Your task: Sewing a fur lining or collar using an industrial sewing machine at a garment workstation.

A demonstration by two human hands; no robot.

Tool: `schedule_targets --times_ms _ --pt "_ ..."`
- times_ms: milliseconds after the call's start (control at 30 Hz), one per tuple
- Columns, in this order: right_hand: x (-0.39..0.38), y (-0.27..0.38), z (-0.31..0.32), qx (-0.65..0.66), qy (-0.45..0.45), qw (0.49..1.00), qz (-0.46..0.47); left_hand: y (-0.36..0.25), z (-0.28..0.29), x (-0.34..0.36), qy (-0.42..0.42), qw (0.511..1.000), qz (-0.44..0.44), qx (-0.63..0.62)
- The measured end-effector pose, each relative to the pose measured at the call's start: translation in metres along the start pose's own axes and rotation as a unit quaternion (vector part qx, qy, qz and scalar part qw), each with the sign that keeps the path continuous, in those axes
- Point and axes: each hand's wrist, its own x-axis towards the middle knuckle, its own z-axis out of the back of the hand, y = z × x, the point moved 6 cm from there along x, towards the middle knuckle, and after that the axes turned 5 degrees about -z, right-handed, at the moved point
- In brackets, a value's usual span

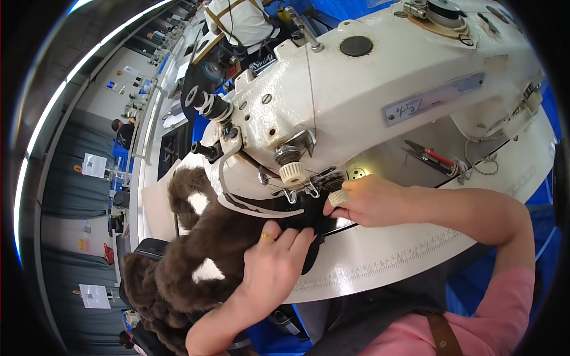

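A white sewing machine (356,101) fills the upper right. Black fabric (309,252) lies under its needle area and joins, or lies against, a dark brown fur piece (225,246) on the left. My left hand (270,261), with a ring on one finger, presses its bent fingers together on the black fabric, just in front of the machine head. On the other side of the needle, my right hand (377,202) pinches the fabric's edge; its fingertips are partly behind a cream knob (338,197). The needle itself is hidden.
Red-handled snips (436,157) lie under the machine arm beside loose cord (488,166). A ruler scale (386,261) runs along the table's near edge. More brown fur hangs over the left side. Farther off are a person in white (240,24) and other workstations.
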Motion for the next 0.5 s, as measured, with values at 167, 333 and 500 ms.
schedule_targets --times_ms 167,333,500 --pt "-0.006 -0.008 0.020 -0.036 -0.147 0.986 -0.063 0.014 -0.010 0.012 0.004 0.996 -0.030 -0.087" --pt "-0.016 0.025 0.003 -0.146 -0.021 0.980 0.131 0.015 -0.013 0.004 -0.014 0.996 0.026 -0.087" --pt "-0.034 0.048 -0.016 -0.126 0.073 0.960 0.237 0.012 -0.012 0.004 -0.076 0.996 -0.017 -0.032"
